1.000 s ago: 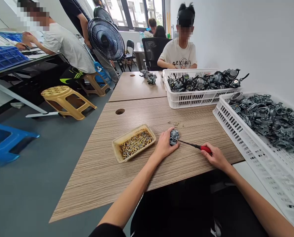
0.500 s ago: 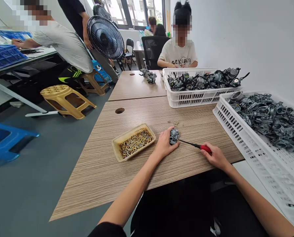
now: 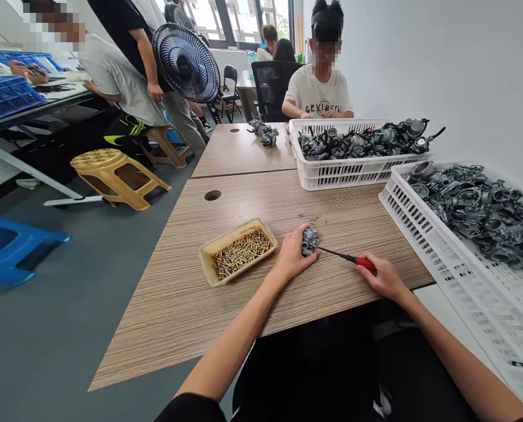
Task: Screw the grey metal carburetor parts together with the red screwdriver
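My left hand (image 3: 291, 255) is closed around a small grey metal carburetor (image 3: 309, 241) resting on the wooden table (image 3: 261, 293). My right hand (image 3: 382, 279) grips the red handle of a screwdriver (image 3: 348, 258), whose thin shaft reaches left and meets the carburetor. Just left of my left hand sits a beige tray (image 3: 209, 255) filled with brass screws (image 3: 241, 252). A few loose screws (image 3: 315, 217) lie on the table beyond the carburetor.
Two white crates (image 3: 349, 171) (image 3: 455, 275) heaped with carburetors stand at the right and back right. A person in a white shirt (image 3: 318, 94) sits at the far table. Other people, a fan (image 3: 186, 63), yellow stools (image 3: 112, 176) and a blue stool (image 3: 6, 252) occupy the left aisle.
My hands, the carburetor and the screwdriver stay in place. The people at the left have shifted, one stepping closer to the fan.
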Tool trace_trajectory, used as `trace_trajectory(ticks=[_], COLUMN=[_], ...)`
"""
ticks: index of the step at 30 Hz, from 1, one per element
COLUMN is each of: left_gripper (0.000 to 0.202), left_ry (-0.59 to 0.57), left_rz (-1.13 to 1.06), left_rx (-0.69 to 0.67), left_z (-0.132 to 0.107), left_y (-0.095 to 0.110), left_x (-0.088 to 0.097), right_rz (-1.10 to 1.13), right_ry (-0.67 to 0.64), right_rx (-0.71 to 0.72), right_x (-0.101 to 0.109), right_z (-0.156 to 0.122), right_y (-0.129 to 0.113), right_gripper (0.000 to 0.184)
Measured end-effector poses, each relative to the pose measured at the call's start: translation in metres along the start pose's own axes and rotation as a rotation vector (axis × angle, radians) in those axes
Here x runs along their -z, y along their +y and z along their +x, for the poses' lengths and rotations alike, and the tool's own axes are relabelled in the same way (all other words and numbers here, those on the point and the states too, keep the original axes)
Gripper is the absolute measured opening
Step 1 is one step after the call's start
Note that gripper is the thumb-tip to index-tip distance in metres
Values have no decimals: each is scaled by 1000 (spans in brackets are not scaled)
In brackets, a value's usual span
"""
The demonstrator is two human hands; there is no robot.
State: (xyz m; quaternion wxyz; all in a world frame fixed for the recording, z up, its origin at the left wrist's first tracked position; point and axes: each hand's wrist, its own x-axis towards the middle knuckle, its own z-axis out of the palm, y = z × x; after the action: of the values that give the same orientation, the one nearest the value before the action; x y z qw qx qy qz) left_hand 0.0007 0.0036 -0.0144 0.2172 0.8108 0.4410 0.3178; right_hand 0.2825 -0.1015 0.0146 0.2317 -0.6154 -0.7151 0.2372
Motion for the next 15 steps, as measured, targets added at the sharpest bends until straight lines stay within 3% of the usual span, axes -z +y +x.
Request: trace_trajectory(ticks=[15], left_gripper=[81], left_ry=[-8], left_rz=[-15], left_rx=[19], left_z=[0], left_y=[0], left_x=[0], right_rz=[-10], right_ry=[-8], right_rx=[-11], right_x=[0], right_z=[-1], right_y=[-1], right_gripper=[25])
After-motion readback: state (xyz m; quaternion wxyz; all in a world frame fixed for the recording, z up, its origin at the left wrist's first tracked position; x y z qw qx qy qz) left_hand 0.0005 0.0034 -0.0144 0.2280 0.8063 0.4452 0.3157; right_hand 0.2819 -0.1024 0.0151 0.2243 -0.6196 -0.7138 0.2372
